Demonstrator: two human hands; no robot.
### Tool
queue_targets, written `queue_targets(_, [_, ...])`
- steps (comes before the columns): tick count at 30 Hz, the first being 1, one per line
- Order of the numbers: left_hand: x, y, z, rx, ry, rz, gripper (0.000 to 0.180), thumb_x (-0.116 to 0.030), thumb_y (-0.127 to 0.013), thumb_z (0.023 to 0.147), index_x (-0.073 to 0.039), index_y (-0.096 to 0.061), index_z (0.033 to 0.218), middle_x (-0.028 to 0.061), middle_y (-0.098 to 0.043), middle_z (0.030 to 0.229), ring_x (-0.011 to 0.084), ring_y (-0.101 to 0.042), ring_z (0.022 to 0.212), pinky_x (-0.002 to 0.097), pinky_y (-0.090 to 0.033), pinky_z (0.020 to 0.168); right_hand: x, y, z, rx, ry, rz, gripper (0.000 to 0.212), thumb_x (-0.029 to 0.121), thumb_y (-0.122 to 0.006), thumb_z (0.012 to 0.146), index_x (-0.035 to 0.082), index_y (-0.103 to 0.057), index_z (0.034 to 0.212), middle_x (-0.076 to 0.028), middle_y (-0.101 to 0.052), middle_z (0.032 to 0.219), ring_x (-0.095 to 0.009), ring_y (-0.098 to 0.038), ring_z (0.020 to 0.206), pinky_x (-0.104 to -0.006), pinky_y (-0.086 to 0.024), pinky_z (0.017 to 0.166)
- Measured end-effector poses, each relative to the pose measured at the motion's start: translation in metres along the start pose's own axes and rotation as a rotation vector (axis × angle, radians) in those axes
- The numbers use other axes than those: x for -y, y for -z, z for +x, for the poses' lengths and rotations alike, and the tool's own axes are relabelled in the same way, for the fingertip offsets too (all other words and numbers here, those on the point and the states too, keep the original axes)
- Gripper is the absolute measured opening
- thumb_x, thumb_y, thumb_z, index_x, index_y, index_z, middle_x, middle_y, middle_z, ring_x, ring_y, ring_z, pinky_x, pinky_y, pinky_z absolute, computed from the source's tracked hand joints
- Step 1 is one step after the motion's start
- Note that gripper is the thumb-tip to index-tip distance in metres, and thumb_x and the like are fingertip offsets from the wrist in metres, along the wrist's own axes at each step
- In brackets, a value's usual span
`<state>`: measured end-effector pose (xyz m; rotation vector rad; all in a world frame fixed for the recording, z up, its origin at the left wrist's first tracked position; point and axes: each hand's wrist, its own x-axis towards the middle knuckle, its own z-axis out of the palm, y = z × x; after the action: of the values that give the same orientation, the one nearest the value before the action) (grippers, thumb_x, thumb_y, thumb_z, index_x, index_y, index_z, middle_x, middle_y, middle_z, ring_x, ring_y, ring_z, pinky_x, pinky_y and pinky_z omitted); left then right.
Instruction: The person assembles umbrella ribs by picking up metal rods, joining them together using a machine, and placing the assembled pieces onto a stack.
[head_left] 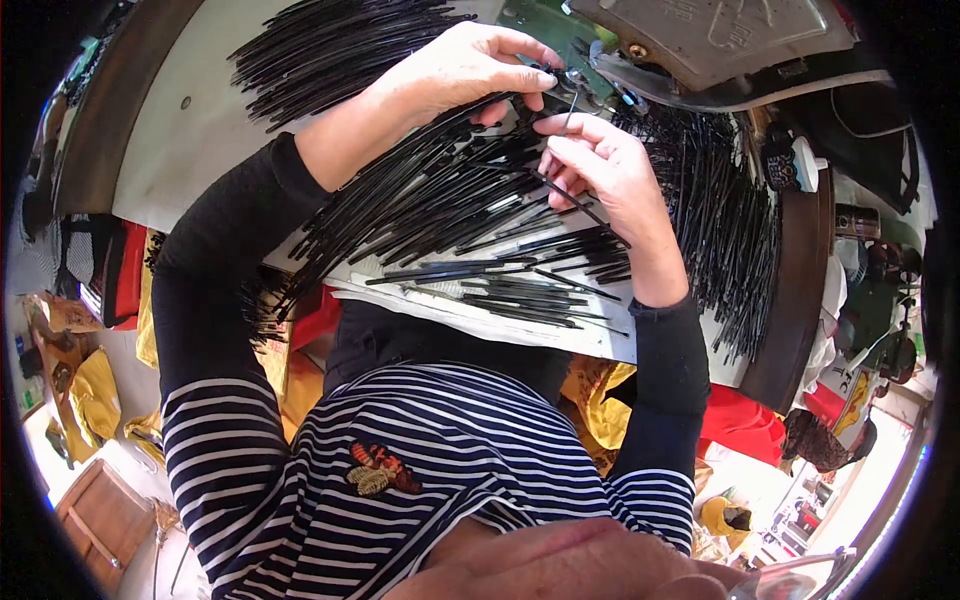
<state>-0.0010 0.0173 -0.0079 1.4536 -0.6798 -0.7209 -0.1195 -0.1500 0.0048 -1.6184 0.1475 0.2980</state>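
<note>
Near the top centre, my left hand is closed, thumb and index finger pinched together beside small metal parts under a grey machine head. Something small and dark is at its fingertips, too hidden to name. Just right of and nearer than it, my right hand is closed around a thin black strip, which slants down under the palm towards the wrist. Beneath both hands lie many loose thin black strips, spread over a white work surface.
A dense bundle of black strips lies at the far left, another pile on the right. Dark brown edges border the table. A small patterned container stands at the right. Red cloth and yellow cloth hang below the table.
</note>
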Motion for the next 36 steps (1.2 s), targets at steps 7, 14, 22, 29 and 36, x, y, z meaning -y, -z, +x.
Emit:
queue_targets(7, [-0.001, -0.002, 0.002, 0.006, -0.014, 0.002, 0.034, -0.020, -0.061, 0.085, -0.004, -0.057, 0.114, 0.0056, -0.061, 0.076, 0.0050, -0.046, 0.046, 0.0173, -0.035, 0.040, 0.000, -0.001, 0.002, 0.025, 0.040, 0.033, 0.028, 0.016, -0.054, 0.088, -0.004, -0.054, 0.107, -0.007, -0.059, 0.077, -0.011, -0.058, 0.057, -0.0198, -0.049, 0.052])
queue_targets(14, [-0.005, -0.005, 0.006, 0.044, -0.044, -0.036, 0.035, -0.019, -0.061, 0.085, -0.001, -0.056, 0.114, 0.0058, -0.061, 0.076, 0.0050, -0.045, 0.046, 0.0171, -0.035, 0.040, 0.002, 0.002, 0.002, 0.012, 0.065, 0.070, 0.028, 0.018, -0.054, 0.088, -0.003, -0.055, 0.106, -0.007, -0.059, 0.077, -0.011, -0.058, 0.057, -0.0201, -0.049, 0.052])
queue_targets(22, [-0.009, -0.009, 0.011, 0.019, -0.095, -0.005, 0.035, -0.016, -0.062, 0.083, 0.004, -0.056, 0.111, 0.0082, -0.062, 0.073, 0.0058, -0.044, 0.041, 0.0194, -0.035, 0.037, 0.003, 0.007, 0.005, -0.002, 0.061, 0.053, 0.028, 0.017, -0.053, 0.087, -0.003, -0.055, 0.106, -0.007, -0.060, 0.077, -0.011, -0.058, 0.057, -0.0200, -0.049, 0.052])
queue_targets(29, [-0.007, -0.006, 0.013, 0.042, -0.089, 0.064, 0.035, -0.019, -0.061, 0.085, -0.001, -0.056, 0.115, 0.0066, -0.062, 0.073, 0.0048, -0.045, 0.045, 0.0172, -0.036, 0.039, 0.003, 0.011, 0.005, 0.014, 0.053, 0.037, 0.027, 0.017, -0.053, 0.087, -0.002, -0.056, 0.106, -0.007, -0.061, 0.078, -0.010, -0.058, 0.057, -0.0197, -0.049, 0.052])
queue_targets(36, [-0.011, -0.007, 0.016, 0.012, -0.082, 0.234, 0.036, -0.020, -0.062, 0.083, -0.001, -0.057, 0.113, 0.0065, -0.061, 0.071, 0.0048, -0.044, 0.042, 0.0188, -0.035, 0.037, 0.008, 0.013, 0.006, 0.059, 0.012, 0.101, 0.025, 0.016, -0.054, 0.087, -0.002, -0.058, 0.105, -0.006, -0.060, 0.076, -0.008, -0.057, 0.057, -0.0191, -0.049, 0.052])
